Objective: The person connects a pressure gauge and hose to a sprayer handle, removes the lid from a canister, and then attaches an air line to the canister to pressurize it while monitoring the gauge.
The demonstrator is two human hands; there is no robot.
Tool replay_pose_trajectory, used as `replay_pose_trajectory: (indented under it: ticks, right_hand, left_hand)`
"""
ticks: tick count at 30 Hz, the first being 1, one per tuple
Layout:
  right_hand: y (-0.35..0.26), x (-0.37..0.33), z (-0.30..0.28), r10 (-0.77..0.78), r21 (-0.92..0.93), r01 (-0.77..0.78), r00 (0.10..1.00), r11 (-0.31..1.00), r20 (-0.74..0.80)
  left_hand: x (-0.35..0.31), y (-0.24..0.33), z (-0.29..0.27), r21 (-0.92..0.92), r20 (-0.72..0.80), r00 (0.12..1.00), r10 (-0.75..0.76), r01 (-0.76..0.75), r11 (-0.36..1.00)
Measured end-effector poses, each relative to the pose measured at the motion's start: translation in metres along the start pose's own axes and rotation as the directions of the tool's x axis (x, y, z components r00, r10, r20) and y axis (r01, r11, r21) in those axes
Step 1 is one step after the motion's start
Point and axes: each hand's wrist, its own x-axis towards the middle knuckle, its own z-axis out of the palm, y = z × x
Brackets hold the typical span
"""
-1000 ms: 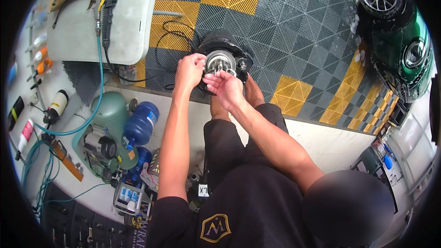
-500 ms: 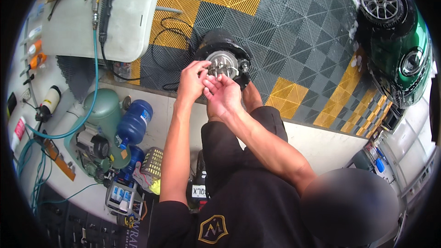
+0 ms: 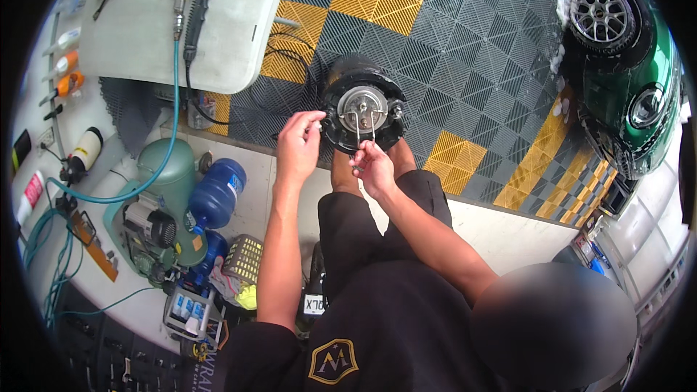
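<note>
Roughly fore-aft, metal rods [image 3: 358,128] in R grip [image 3: 376,168], tips twd blk cylinder [image 3: 356,71].

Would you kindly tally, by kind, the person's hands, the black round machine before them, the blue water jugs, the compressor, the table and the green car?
Hands: 2 (left hand, right hand)
Black round machine: 1
Blue water jugs: 2
Compressor: 1
Table: 1
Green car: 1
Total: 8

Centre: black housing [image 3: 352,71] glossy, plastic-looking; disc [image 3: 365,92] and thin prongs [image 3: 357,128] shiny metal. Upper left: tabletop [image 3: 225,40] smooth matt plastic. Upper centre: floor tiles [image 3: 450,65] ridged plastic. Right: car body [image 3: 658,76] glossy.
</note>
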Motion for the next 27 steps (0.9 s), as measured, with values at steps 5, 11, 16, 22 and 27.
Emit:
replay_pose_trajectory:
  ticks: [5, 11, 16, 22, 27]
  right_hand:
    - [0.003, 0.008, 0.007, -0.036, -0.103, 0.022, 0.991, 0.994, -0.131]
    - [0.002, 0.009, 0.010, -0.159, -0.447, 0.033, 0.956, 0.894, -0.248]
    - [-0.018, 0.012, 0.006, -0.304, -0.813, 0.025, 0.934, 0.582, -0.189]
    - [-0.053, 0.025, 0.013, -0.370, -0.971, 0.013, 0.923, -0.240, 0.104]
    - [-0.075, 0.015, 0.013, -0.239, -0.947, 0.016, 0.966, -0.321, 0.098]
  left_hand:
    - [-0.010, 0.011, 0.030, 0.386, 0.208, 0.977, 0.042, -0.122, 0.914]
    - [0.025, 0.003, 0.053, 0.726, 0.291, 0.949, 0.121, -0.301, 0.618]
    - [0.040, -0.002, 0.056, 0.731, 0.377, 0.925, -0.046, -0.266, 0.628]
    - [0.015, -0.002, 0.068, 0.598, 0.217, 0.976, -0.022, -0.115, 0.793]
    - [0.009, -0.010, 0.076, 0.535, 0.158, 0.987, -0.040, -0.052, 0.843]
